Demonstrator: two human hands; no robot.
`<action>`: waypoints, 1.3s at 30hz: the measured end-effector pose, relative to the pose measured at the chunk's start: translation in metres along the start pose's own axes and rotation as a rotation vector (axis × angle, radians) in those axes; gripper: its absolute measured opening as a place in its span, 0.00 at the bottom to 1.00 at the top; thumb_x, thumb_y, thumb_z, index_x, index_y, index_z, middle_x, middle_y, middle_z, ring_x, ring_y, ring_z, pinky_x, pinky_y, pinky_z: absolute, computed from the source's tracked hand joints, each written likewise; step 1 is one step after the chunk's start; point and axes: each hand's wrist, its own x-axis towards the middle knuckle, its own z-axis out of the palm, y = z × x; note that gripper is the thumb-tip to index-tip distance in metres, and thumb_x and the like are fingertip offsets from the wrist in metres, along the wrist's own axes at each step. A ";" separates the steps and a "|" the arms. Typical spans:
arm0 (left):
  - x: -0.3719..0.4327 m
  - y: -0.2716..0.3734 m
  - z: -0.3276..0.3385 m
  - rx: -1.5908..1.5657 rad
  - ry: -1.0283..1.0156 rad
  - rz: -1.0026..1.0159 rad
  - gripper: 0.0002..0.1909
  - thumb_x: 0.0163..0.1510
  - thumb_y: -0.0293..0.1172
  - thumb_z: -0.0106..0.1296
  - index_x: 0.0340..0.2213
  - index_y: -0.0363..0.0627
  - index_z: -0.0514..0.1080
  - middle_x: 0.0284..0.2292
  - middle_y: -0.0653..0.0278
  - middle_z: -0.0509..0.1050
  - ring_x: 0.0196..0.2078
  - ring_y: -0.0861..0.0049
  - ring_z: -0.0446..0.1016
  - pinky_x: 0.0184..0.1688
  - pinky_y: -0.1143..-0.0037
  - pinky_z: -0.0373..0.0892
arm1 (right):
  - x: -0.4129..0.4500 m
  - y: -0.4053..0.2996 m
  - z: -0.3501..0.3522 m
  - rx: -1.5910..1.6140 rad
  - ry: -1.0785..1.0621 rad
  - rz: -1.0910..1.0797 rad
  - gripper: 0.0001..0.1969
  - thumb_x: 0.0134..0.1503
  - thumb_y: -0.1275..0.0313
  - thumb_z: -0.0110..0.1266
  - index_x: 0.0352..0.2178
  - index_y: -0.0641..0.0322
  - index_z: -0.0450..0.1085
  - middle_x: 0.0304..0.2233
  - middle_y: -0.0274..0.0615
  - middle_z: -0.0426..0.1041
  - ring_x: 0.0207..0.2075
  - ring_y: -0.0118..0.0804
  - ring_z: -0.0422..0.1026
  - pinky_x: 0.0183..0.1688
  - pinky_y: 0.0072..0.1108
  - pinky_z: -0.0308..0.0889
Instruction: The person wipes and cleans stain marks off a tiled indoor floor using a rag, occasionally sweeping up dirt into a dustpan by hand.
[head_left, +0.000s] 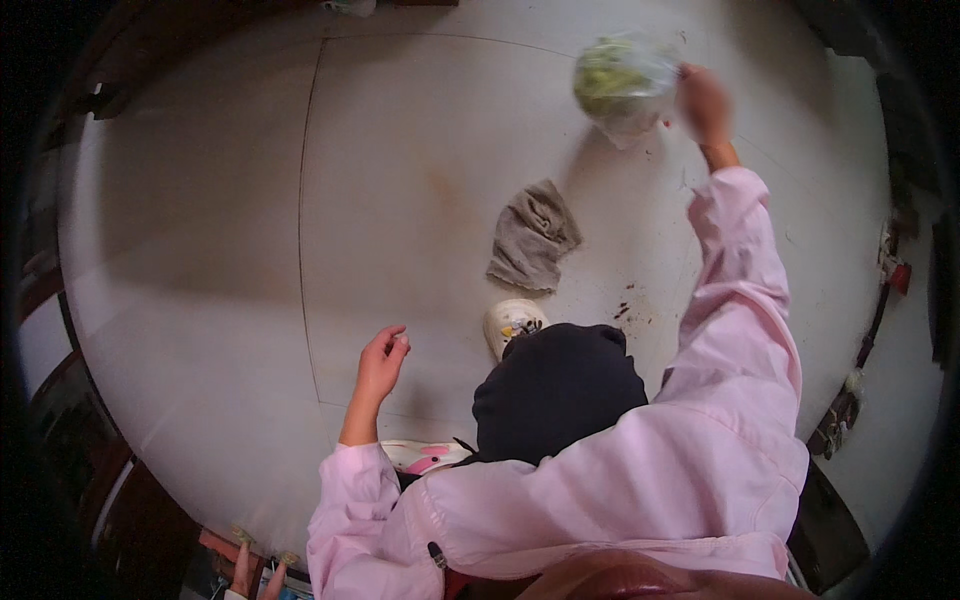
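My right hand (705, 105), blurred and with the arm stretched out, grips the gathered edge of a clear plastic bag (626, 86) at the upper right. Something green and leafy-looking shows through the bag; exactly what it is cannot be told. Lower left of centre, my left hand (382, 364) hangs over the floor with its fingers loosely curled, and no object shows in it. Between the hands a crumpled grey-brown cloth (534, 236) lies on the floor, just beyond the toe of a light-coloured shoe (514, 326).
Dark crumbs (622, 309) are scattered on the pale floor (390, 187) right of the cloth. Another person's hands (259, 574) show at the lower left edge. A dark bar or stick (870, 337) and a red object (900, 279) lie by the right edge.
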 end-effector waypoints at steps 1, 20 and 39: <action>0.003 0.002 0.003 0.010 -0.024 0.032 0.15 0.51 0.34 0.45 0.39 0.37 0.66 0.24 0.60 0.72 0.29 0.78 0.71 0.33 0.79 0.65 | -0.013 0.028 -0.016 -0.002 0.083 0.012 0.08 0.51 0.63 0.42 0.30 0.48 0.67 0.31 0.40 0.68 0.35 0.45 0.68 0.33 0.31 0.64; -0.026 -0.023 -0.001 0.105 -0.026 0.084 0.17 0.50 0.35 0.46 0.39 0.38 0.66 0.25 0.59 0.71 0.27 0.77 0.69 0.32 0.79 0.65 | -0.233 -0.140 0.056 0.168 -0.359 0.019 0.29 0.45 0.58 0.50 0.47 0.59 0.57 0.49 0.47 0.58 0.51 0.47 0.55 0.49 0.40 0.49; -0.006 0.037 -0.016 0.231 -0.009 -0.181 0.16 0.50 0.34 0.47 0.40 0.41 0.67 0.27 0.55 0.72 0.29 0.71 0.71 0.34 0.76 0.65 | -0.009 -0.254 0.184 0.218 0.022 -0.325 0.23 0.48 0.58 0.46 0.48 0.42 0.60 0.53 0.38 0.55 0.56 0.40 0.50 0.56 0.34 0.44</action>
